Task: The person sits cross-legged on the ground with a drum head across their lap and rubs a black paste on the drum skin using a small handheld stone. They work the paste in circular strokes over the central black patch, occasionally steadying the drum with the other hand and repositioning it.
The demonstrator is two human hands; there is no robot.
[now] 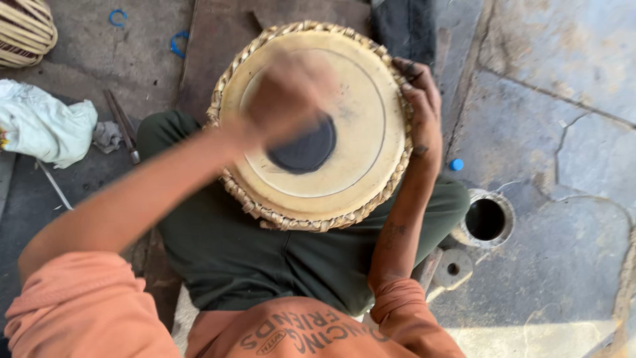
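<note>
A round hand drum [361, 99] with a pale skin and a woven straw-coloured rim rests on my lap, against dark green trousers. A black patch [308, 149] sits at the skin's centre. My left hand [288, 96] is over the skin just above the black patch, motion-blurred, with the fingers bunched; anything in it is hidden by the blur. My right hand [423, 106] grips the drum's right rim, its fingers smeared black.
A white cloth [40, 122] and thin metal tools [122, 126] lie at left. A striped round object [23, 30] is at top left, with blue rings [118, 16] nearby. At right are a blue cap [456, 164], a metal cup [485, 219] and a small disc [454, 268] on cracked stone.
</note>
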